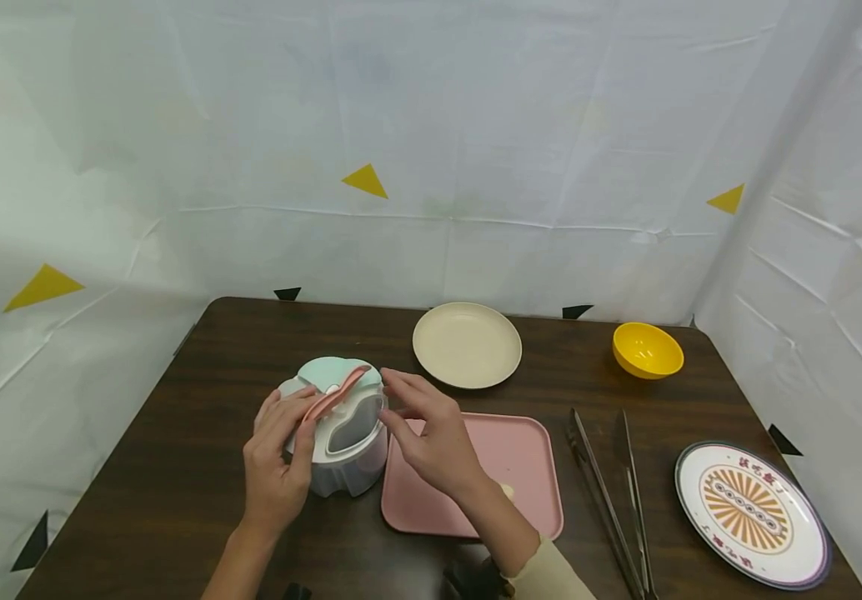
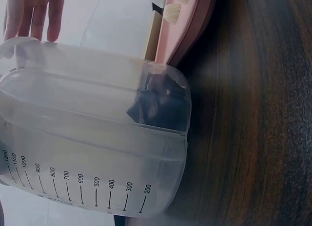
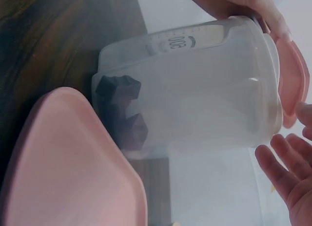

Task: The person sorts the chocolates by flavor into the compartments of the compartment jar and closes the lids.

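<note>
A translucent storage container (image 1: 348, 471) with measuring marks stands upright on the table. Its round white lid has a mint green section (image 1: 329, 371) and an uncovered opening (image 1: 356, 425). A pink lid flap (image 1: 337, 393) stands raised across the top. My left hand (image 1: 277, 458) is at the lid's left side and pinches the near end of this flap between thumb and fingers. On the opening's right, my right hand (image 1: 431, 433) holds nothing, its fingers spread loosely near the rim. Dark angular pieces (image 3: 117, 89) lie at the container's bottom.
Right of the container lies a pink tray (image 1: 513, 442) with small pale ridged pieces (image 2: 171, 13). Behind it is a cream plate (image 1: 467, 346). Farther right are metal tongs (image 1: 603, 492), a yellow bowl (image 1: 647, 352) and a patterned white plate (image 1: 749, 512) near the table's right edge.
</note>
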Demonstrator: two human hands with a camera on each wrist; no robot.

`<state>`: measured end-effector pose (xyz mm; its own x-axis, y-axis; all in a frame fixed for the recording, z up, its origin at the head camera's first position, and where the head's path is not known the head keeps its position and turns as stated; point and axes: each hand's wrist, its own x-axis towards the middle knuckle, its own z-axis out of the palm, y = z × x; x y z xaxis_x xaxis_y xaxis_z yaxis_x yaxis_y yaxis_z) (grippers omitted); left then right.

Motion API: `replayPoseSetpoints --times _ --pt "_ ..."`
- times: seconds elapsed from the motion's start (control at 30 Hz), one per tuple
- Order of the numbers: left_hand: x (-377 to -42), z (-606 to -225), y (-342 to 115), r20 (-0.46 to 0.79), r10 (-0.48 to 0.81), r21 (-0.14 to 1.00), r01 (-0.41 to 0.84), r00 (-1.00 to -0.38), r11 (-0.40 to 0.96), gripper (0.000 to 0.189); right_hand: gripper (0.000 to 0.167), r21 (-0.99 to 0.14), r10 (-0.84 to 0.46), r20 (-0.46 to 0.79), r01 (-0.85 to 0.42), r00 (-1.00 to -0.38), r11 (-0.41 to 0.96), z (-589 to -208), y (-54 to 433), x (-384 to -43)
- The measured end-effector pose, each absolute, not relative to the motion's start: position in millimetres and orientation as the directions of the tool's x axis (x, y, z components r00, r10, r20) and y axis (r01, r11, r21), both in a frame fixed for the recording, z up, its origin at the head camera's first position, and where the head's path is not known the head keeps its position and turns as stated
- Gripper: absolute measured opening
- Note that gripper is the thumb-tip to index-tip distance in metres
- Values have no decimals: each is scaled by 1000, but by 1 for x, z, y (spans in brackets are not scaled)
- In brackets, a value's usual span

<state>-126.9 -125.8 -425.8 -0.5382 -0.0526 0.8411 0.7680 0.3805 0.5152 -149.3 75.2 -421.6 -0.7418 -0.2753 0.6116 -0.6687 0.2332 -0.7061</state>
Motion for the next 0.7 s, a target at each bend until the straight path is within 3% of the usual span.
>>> replayPoseSetpoints --times 0.27,0.7 --pt "-128 -426 -127 843 -45 513 774 -537 370 19 56 -662 -359 595 -691 -720 290 -420 70 -159" --pt "-126 -427 -127 849 -14 497 790 -528 358 20 59 -595 -420 568 -706 -708 385 -419 75 -159"
